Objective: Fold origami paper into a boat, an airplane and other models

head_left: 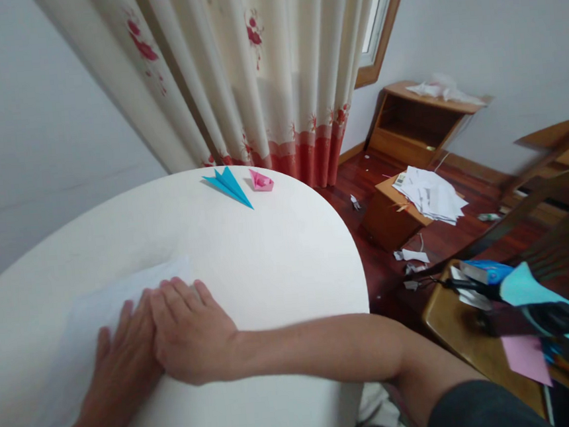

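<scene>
A white sheet of paper (99,316) lies on the round white table (279,260) in front of me. My left hand (121,367) presses flat on the sheet, fingers spread. My right hand (190,331) lies palm down across it, partly over the left hand's fingers, pressing the same paper. Neither hand grips anything. At the far edge of the table sit a blue folded paper plane (228,185) and a small pink folded paper shape (261,180).
A flowered curtain (252,77) hangs behind the table. At right a wooden chair (474,330) holds coloured paper sheets, scissors and clutter. On the dark wood floor stand a box with white papers (427,194) and a low wooden shelf (421,128).
</scene>
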`<state>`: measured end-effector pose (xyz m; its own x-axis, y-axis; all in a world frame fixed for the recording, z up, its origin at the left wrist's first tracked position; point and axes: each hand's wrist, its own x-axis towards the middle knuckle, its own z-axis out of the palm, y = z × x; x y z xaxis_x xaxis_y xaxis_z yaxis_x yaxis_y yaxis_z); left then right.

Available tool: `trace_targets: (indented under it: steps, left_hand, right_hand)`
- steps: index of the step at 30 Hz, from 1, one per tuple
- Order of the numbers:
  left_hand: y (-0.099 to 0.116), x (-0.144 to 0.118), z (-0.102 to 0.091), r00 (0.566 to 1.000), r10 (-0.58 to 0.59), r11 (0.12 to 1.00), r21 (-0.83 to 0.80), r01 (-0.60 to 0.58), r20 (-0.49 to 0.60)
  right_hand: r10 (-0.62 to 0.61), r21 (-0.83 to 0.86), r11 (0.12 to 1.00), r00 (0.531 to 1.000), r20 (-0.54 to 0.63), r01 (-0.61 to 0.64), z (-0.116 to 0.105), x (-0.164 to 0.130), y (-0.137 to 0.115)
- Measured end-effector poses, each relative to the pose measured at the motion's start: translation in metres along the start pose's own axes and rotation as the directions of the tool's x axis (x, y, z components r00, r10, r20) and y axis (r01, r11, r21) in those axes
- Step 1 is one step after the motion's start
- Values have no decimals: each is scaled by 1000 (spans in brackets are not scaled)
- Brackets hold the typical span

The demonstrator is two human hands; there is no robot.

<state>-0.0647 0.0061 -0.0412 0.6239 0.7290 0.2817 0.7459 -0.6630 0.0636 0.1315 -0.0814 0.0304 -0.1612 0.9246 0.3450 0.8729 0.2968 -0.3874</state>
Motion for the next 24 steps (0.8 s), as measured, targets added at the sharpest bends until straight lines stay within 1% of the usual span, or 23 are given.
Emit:
trace_targets:
  steps: [1, 2, 4, 5, 7, 9, 11, 12, 14, 15, 16, 17, 18, 19, 20, 21, 22, 23, 24]
  left_hand:
    - [6, -2, 4, 999, 27, 1000, -9, -28, -46]
    - [11, -2, 7, 997, 31, 999, -7, -32, -64]
    - [16, 2, 10, 997, -21, 1000, 13, 22, -72]
    - [17, 5, 9, 997, -47, 999, 19, 48, -66]
    - [10, 11, 3, 999, -40, 998, 38, 40, -1]
    - [-6, 14, -5, 995, -96, 992, 89, 93, 35]
    - [-30, 14, -14, 977, -203, 974, 118, 195, 59]
    - [-44, 14, -19, 962, -261, 960, 123, 251, 80]
    - [-69, 15, -30, 917, -382, 922, 117, 369, 112]
    - [-77, 15, -35, 897, -430, 900, 127, 418, 99]
    - [-80, 16, -39, 873, -485, 869, 141, 474, 58]
    - [-78, 17, -42, 852, -523, 843, 152, 516, 6]
    - [-71, 18, -43, 851, -524, 837, 158, 523, -39]
    - [-58, 20, -42, 879, -469, 866, 151, 477, -86]
    - [-43, 21, -40, 921, -381, 911, 136, 389, -83]
    - [-26, 21, -36, 956, -292, 949, 116, 294, -37]
    - [-10, 21, -31, 975, -222, 971, 97, 219, 21]
    - [3, 20, -26, 981, -187, 979, 93, 181, 58]
    - [11, 19, -23, 981, -181, 979, 109, 173, 71]
  right_hand:
    - [8, 13, 1000, 1000, 30, -9, 6, 7, 3]
    - [18, 18, 1000, 998, 68, -19, 12, 13, 8]
    - [5, 14, 1000, 989, 148, -7, 24, 23, 17]
    - [-18, 7, 1000, 984, 179, 17, 28, 26, 22]
    - [-46, -7, 999, 979, 201, 49, 35, 28, 28]
    - [-50, -17, 998, 975, 217, 55, 37, 26, 31]
    - [-40, -20, 999, 971, 236, 46, 36, 24, 31]
    - [-40, -18, 999, 968, 249, 46, 36, 23, 30]
    - [-48, -13, 998, 964, 262, 53, 35, 22, 30]
    - [-52, -11, 998, 963, 265, 56, 34, 22, 29]
    - [-56, -10, 998, 962, 267, 60, 35, 23, 29]
    - [-62, -9, 998, 962, 265, 66, 35, 25, 29]
    - [-72, -7, 997, 963, 261, 76, 36, 27, 29]
    - [-87, -4, 996, 962, 259, 91, 38, 30, 28]
    - [-104, 1, 994, 961, 256, 107, 40, 33, 28]
    - [-122, 8, 992, 960, 254, 124, 42, 35, 28]
    - [-141, 17, 990, 957, 253, 142, 44, 38, 28]
    - [-161, 28, 987, 954, 251, 159, 45, 41, 29]
    - [-179, 38, 984, 952, 247, 175, 46, 43, 32]
